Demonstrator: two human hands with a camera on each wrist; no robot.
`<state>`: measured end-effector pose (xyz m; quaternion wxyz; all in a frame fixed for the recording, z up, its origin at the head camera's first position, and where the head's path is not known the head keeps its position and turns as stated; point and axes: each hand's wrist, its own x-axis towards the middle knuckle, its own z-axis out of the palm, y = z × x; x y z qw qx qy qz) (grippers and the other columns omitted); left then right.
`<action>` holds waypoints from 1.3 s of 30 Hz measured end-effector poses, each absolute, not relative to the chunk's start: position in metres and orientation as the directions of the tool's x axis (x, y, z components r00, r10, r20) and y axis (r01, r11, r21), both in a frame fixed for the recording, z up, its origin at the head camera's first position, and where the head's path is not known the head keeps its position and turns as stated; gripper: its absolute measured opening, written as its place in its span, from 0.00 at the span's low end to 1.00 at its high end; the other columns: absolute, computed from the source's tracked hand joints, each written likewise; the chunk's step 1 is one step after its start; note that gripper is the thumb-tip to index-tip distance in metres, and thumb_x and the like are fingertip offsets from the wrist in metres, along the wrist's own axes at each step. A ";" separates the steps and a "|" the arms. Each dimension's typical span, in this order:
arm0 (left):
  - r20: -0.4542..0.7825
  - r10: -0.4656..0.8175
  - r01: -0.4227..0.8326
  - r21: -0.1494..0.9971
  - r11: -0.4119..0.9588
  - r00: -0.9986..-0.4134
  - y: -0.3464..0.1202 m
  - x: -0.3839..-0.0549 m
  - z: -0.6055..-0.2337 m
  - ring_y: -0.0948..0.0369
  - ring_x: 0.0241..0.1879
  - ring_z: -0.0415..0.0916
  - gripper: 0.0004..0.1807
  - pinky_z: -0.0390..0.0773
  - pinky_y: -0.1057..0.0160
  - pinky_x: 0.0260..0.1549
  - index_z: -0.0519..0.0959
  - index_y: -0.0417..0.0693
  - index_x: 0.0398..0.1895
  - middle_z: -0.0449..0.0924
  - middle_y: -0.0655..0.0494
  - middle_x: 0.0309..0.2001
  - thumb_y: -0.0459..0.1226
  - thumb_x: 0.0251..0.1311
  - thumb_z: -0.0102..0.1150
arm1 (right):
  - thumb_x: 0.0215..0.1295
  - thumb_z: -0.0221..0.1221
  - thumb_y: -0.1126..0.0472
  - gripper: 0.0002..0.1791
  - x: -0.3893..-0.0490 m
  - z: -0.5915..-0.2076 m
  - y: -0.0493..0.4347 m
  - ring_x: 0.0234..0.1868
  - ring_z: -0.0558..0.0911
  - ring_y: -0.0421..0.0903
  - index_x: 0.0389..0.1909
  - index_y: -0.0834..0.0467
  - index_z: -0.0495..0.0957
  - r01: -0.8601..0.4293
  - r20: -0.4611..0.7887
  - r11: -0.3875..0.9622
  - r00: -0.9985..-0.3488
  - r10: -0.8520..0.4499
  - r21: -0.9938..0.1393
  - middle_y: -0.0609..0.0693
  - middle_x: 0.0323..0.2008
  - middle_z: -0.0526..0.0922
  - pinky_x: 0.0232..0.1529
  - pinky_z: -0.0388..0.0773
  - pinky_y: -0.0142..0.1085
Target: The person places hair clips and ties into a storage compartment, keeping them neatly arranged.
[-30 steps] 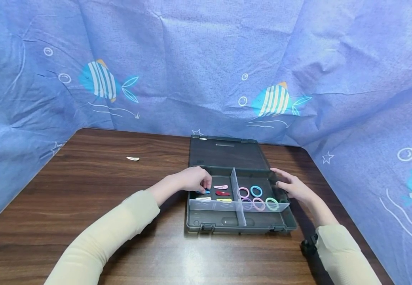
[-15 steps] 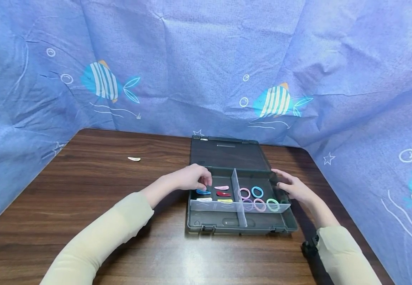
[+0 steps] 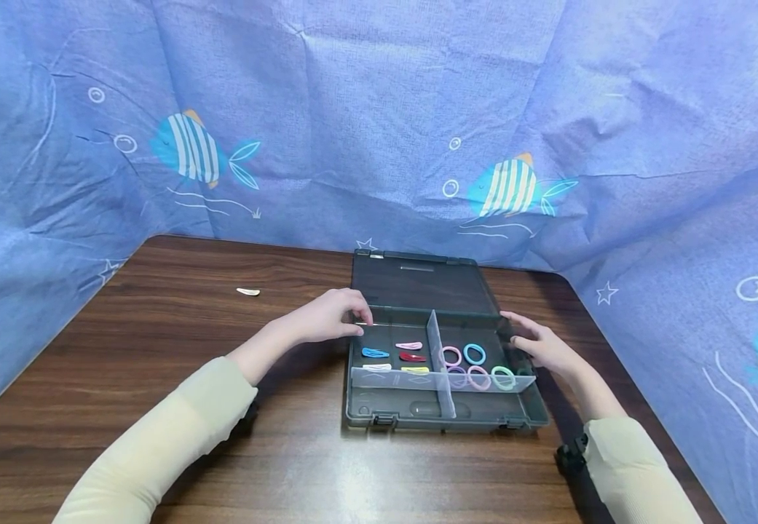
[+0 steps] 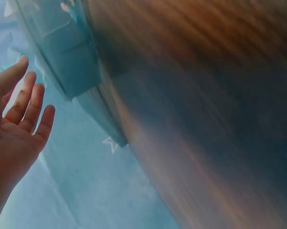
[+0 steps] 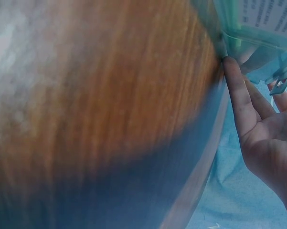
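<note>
My left hand (image 3: 329,316) hovers by the left edge of a dark see-through compartment box (image 3: 411,421), fingers loosely bent with nothing between them; the left wrist view confirms the bare hand (image 4: 21,119). In the box's left compartment lie snap hair clips: a blue clip (image 3: 375,353), a pink clip (image 3: 408,346), a red clip (image 3: 412,357), a white clip (image 3: 376,367) and a yellow clip (image 3: 415,370). Several ring-shaped hair ties (image 3: 474,354) lie in the right compartment. My right hand (image 3: 545,348) rests against the box's right side with fairly straight fingers.
A pale hair clip (image 3: 248,292) lies alone on the wooden table (image 3: 156,342), left of the box. The box's lid (image 3: 423,282) is folded back behind it. Clear dividers (image 3: 434,338) split the box. A blue fish-print cloth (image 3: 365,131) hangs behind the table.
My left hand has let go of the blue hair clip, which stays in the box, and has risen away toward the upper left. The right hand stays at the box's side.
</note>
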<state>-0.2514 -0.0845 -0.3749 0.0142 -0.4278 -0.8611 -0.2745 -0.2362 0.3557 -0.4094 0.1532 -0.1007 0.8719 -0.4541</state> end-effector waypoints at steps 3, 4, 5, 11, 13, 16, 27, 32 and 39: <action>0.268 0.710 0.727 0.487 0.483 -0.651 -0.094 -0.251 -0.371 0.60 0.42 0.75 0.08 0.74 0.60 0.46 0.82 0.48 0.37 0.78 0.59 0.38 0.32 0.53 0.66 | 0.70 0.48 0.60 0.32 -0.236 -0.410 0.356 0.61 0.67 0.65 0.73 0.52 0.51 -0.042 -0.169 0.564 -0.933 -0.316 -0.825 0.66 0.71 0.51 0.41 0.76 0.47; 0.273 0.704 0.722 0.498 0.480 -0.656 -0.097 -0.250 -0.370 0.60 0.42 0.76 0.08 0.74 0.59 0.47 0.82 0.48 0.37 0.79 0.59 0.38 0.32 0.52 0.66 | 0.70 0.48 0.60 0.32 -0.236 -0.410 0.356 0.61 0.67 0.65 0.73 0.52 0.51 -0.041 -0.167 0.561 -0.934 -0.314 -0.827 0.66 0.70 0.51 0.41 0.76 0.46; 0.278 0.697 0.718 0.505 0.479 -0.661 -0.100 -0.250 -0.368 0.60 0.43 0.77 0.08 0.75 0.59 0.47 0.82 0.48 0.37 0.79 0.59 0.39 0.32 0.52 0.66 | 0.70 0.48 0.60 0.32 -0.236 -0.410 0.356 0.60 0.67 0.64 0.73 0.52 0.51 -0.042 -0.166 0.561 -0.934 -0.315 -0.827 0.66 0.70 0.52 0.41 0.76 0.46; 0.296 0.651 0.687 0.531 0.496 -0.699 -0.120 -0.250 -0.363 0.60 0.44 0.78 0.09 0.75 0.58 0.48 0.82 0.48 0.37 0.80 0.60 0.38 0.33 0.52 0.67 | 0.70 0.48 0.60 0.32 -0.234 -0.411 0.355 0.61 0.66 0.65 0.73 0.52 0.51 -0.027 -0.176 0.550 -0.934 -0.313 -0.835 0.66 0.70 0.53 0.41 0.76 0.46; 0.295 0.633 0.674 0.533 0.512 -0.715 -0.126 -0.251 -0.361 0.60 0.44 0.78 0.09 0.75 0.58 0.48 0.82 0.48 0.37 0.81 0.60 0.38 0.34 0.52 0.68 | 0.70 0.48 0.60 0.32 -0.234 -0.411 0.355 0.62 0.65 0.65 0.73 0.51 0.51 -0.019 -0.182 0.549 -0.933 -0.310 -0.836 0.65 0.70 0.53 0.42 0.76 0.46; 0.307 0.613 0.667 0.524 0.530 -0.728 -0.137 -0.253 -0.360 0.60 0.43 0.78 0.09 0.75 0.57 0.47 0.82 0.49 0.37 0.81 0.60 0.37 0.35 0.51 0.68 | 0.70 0.48 0.60 0.32 -0.233 -0.411 0.356 0.63 0.65 0.66 0.73 0.50 0.50 -0.015 -0.187 0.548 -0.932 -0.311 -0.836 0.65 0.70 0.52 0.43 0.76 0.48; 0.295 0.536 0.603 0.526 0.600 -0.791 -0.177 -0.263 -0.367 0.57 0.41 0.77 0.09 0.74 0.50 0.44 0.81 0.47 0.38 0.82 0.55 0.37 0.33 0.52 0.67 | 0.70 0.48 0.61 0.32 -0.234 -0.411 0.354 0.61 0.67 0.66 0.73 0.52 0.51 -0.028 -0.172 0.545 -0.934 -0.314 -0.838 0.66 0.70 0.53 0.41 0.77 0.46; 0.275 0.497 0.561 0.532 0.635 -0.823 -0.197 -0.270 -0.374 0.56 0.42 0.78 0.10 0.74 0.51 0.45 0.81 0.44 0.39 0.83 0.51 0.39 0.32 0.52 0.67 | 0.70 0.48 0.61 0.32 -0.234 -0.410 0.354 0.60 0.68 0.64 0.73 0.51 0.51 -0.026 -0.173 0.550 -0.936 -0.307 -0.835 0.66 0.70 0.53 0.39 0.76 0.43; 0.265 0.479 0.545 0.489 0.682 -0.837 -0.221 -0.282 -0.382 0.51 0.44 0.77 0.12 0.72 0.47 0.45 0.80 0.41 0.42 0.82 0.48 0.41 0.31 0.53 0.66 | 0.70 0.48 0.61 0.32 -0.234 -0.409 0.354 0.60 0.67 0.64 0.73 0.51 0.51 -0.014 -0.183 0.549 -0.935 -0.302 -0.836 0.66 0.69 0.55 0.40 0.76 0.44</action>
